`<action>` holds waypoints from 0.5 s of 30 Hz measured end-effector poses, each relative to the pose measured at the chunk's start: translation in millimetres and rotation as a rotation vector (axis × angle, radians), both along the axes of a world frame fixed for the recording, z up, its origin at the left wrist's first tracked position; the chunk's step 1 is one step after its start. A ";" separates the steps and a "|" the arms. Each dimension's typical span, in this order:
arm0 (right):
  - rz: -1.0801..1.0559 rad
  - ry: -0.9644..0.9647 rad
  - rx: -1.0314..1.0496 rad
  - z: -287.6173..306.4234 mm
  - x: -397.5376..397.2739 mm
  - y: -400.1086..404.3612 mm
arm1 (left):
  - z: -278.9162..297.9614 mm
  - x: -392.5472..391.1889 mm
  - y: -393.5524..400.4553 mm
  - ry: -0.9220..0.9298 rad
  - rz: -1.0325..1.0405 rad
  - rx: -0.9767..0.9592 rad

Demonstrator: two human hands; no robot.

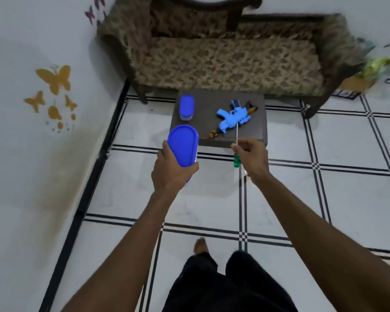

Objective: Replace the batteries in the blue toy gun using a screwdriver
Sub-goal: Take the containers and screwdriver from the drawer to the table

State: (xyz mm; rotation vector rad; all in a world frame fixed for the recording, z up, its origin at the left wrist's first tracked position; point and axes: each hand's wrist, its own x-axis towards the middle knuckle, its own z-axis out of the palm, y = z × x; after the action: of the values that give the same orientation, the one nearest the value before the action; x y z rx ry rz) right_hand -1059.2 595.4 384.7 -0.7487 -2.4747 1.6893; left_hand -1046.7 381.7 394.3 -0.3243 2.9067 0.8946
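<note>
Barely begun: the left hand [170, 170] is gripping a blue-lidded container [183, 146], the right hand [252, 157] is pinching the screwdriver [236, 152], and the blue toy gun [232, 118] is lying untouched beyond them on the counter [200, 122].

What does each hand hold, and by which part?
The left hand grips a blue-lidded oval plastic container at its near end. The right hand pinches a green-handled screwdriver where shaft meets handle.

Screwdriver [236, 144] tip lost against the toy gun [233, 116], contact unclear. Left hand [170, 171] covers the near container's [183, 145] lower body. Green clutter [375, 66] far right is blurred.
</note>
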 end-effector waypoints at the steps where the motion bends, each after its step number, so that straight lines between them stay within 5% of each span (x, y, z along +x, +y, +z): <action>1: -0.009 -0.013 -0.004 -2.4 -18.0 4.2 | -1.4 -21.9 3.7 -0.004 -0.013 -0.005; 15: 0.032 -0.271 -0.020 -137.2 -310.9 72.0 | -119.4 -323.0 92.9 -0.100 -0.067 -0.090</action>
State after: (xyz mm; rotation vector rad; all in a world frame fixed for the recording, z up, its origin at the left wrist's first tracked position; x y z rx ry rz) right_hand -1370.1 667.3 247.5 -1.0081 -2.6591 1.7290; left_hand -1369.7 474.6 274.9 -0.2682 2.8523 0.7185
